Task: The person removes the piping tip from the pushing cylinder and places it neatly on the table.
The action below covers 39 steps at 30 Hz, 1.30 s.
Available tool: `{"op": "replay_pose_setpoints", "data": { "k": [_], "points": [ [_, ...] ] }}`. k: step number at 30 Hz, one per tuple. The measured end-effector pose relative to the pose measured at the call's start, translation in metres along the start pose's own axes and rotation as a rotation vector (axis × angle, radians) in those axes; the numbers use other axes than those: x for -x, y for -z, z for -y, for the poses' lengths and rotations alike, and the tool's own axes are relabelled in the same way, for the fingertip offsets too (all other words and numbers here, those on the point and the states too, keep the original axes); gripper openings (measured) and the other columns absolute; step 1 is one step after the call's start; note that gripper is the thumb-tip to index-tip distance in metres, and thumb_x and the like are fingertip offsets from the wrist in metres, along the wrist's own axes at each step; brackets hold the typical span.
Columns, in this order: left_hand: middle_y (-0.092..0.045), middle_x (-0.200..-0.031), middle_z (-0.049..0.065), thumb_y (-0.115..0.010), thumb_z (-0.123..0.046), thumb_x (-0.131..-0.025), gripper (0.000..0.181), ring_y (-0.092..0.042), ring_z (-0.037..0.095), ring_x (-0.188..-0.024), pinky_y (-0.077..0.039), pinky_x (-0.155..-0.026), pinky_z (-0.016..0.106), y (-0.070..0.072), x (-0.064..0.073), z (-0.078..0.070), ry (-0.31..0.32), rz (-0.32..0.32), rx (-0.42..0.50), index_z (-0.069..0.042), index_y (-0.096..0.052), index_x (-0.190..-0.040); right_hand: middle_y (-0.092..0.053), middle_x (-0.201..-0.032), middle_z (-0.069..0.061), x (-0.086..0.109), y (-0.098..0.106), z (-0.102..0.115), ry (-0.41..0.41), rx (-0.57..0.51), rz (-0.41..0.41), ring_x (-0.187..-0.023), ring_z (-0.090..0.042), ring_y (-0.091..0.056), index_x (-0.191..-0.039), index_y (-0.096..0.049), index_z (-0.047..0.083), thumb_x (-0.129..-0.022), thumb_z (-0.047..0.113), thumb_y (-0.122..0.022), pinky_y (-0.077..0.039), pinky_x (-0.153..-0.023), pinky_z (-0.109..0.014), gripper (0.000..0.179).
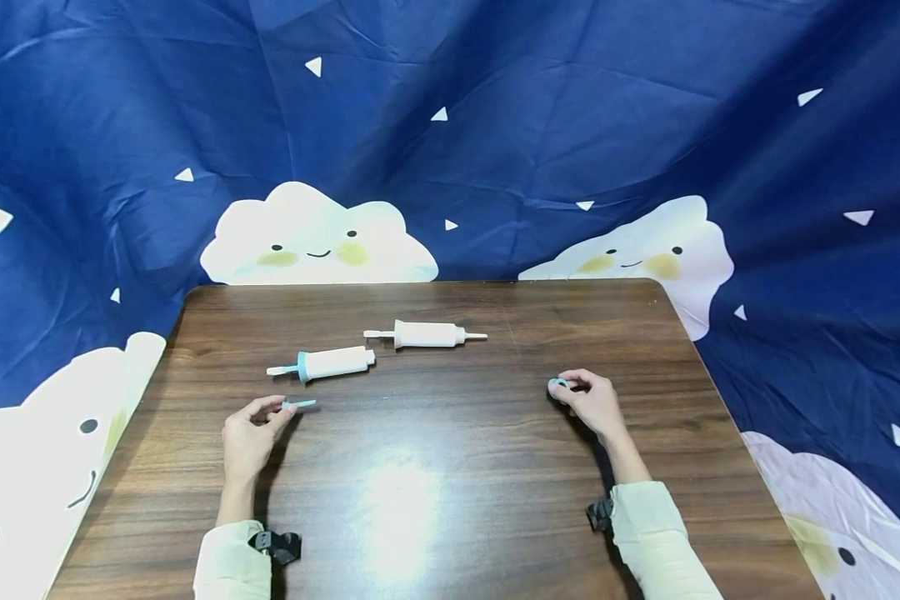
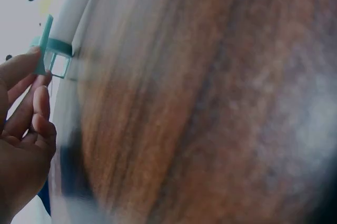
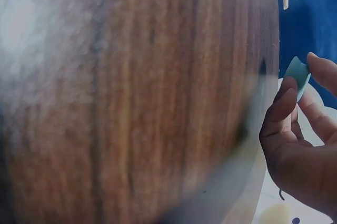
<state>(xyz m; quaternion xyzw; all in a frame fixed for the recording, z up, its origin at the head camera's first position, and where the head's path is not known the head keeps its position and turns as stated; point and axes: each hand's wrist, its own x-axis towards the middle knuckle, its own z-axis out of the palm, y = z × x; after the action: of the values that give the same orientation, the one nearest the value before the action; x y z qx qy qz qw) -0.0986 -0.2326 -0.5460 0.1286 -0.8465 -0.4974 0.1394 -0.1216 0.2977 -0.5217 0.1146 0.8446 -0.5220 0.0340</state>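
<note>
My left hand [image 1: 249,440] pinches a slim teal nozzle tip [image 1: 305,404] between thumb and fingers; the left wrist view shows this tapered nozzle [image 2: 47,34] pointing up. Just beyond that hand lies a white syringe-like tube [image 1: 337,362] with a teal collar and a plunger handle at its left end. On the right of the table, my right hand [image 1: 596,407] pinches a small teal ring-shaped piece [image 1: 555,384]; its curved, grooved side [image 3: 299,74] shows in the right wrist view. Behind lies a second, all-white tube [image 1: 429,334] with a thin nozzle at its right end.
Both tubes lie on a brown wood-grain table [image 1: 457,433], left of and around its back middle. A blue curtain [image 1: 495,150] with clouds hangs behind the table's back edge. Black straps with small cameras [image 1: 277,546] sit on both wrists.
</note>
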Motion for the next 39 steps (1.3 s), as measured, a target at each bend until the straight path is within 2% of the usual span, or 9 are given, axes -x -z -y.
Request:
{"op": "replay_pose_setpoints", "data": {
  "k": [8, 18, 28, 34, 39],
  "points": [
    [-0.074, -0.084, 0.011, -0.084, -0.016, -0.086, 0.021, -0.055, -0.005, -0.068, -0.040, -0.063, 0.012, -0.0010, -0.0003, 0.0065, -0.009, -0.016, -0.133, -0.005, -0.080, -0.103, -0.066, -0.096, -0.009, -0.0013, 0.0007, -0.0040, -0.013, 0.031, -0.020, -0.067, -0.013, -0.061, -0.116, -0.069, -0.001, -0.088, 0.022, -0.081, -0.055, -0.057, -0.026, 0.038],
    [-0.075, -0.083, 0.007, -0.086, -0.019, -0.084, 0.019, -0.054, -0.001, -0.070, -0.040, -0.071, 0.025, -0.0039, -0.0014, 0.0092, -0.007, -0.033, -0.192, -0.010, -0.081, -0.100, -0.068, -0.093, -0.009, -0.0025, 0.0015, -0.0031, -0.025, 0.100, -0.033, -0.059, -0.015, -0.062, -0.112, -0.070, 0.000, -0.087, 0.023, -0.081, -0.053, -0.054, -0.027, 0.036],
    [-0.075, -0.082, 0.007, -0.086, -0.018, -0.083, 0.019, -0.054, -0.002, -0.068, -0.039, -0.073, 0.028, -0.0024, -0.0042, 0.0079, 0.023, -0.012, -0.180, -0.008, -0.080, -0.099, -0.069, -0.093, -0.011, -0.0070, -0.0006, -0.0071, -0.022, 0.132, -0.027, -0.053, -0.012, -0.061, -0.110, -0.069, -0.002, -0.087, 0.020, -0.082, -0.054, -0.051, -0.026, 0.034],
    [-0.075, -0.085, 0.006, -0.086, -0.019, -0.083, 0.023, -0.056, 0.000, -0.070, -0.040, -0.070, 0.022, -0.0018, -0.0048, 0.0077, 0.050, 0.017, -0.186, -0.008, -0.079, -0.102, -0.069, -0.097, -0.012, -0.0080, 0.0000, -0.0081, -0.026, 0.124, -0.017, -0.055, -0.013, -0.062, -0.112, -0.069, -0.002, -0.087, 0.022, -0.083, -0.054, -0.052, -0.027, 0.038],
    [-0.076, -0.089, 0.009, -0.085, -0.017, -0.084, 0.026, -0.056, 0.000, -0.071, -0.040, -0.067, 0.016, 0.0000, -0.0045, 0.0057, 0.066, 0.030, -0.145, -0.006, -0.078, -0.107, -0.068, -0.102, -0.015, -0.0078, 0.0008, -0.0066, -0.032, 0.100, -0.003, -0.060, -0.014, -0.062, -0.116, -0.068, -0.003, -0.088, 0.023, -0.081, -0.056, -0.055, -0.028, 0.040]
  ]
}}
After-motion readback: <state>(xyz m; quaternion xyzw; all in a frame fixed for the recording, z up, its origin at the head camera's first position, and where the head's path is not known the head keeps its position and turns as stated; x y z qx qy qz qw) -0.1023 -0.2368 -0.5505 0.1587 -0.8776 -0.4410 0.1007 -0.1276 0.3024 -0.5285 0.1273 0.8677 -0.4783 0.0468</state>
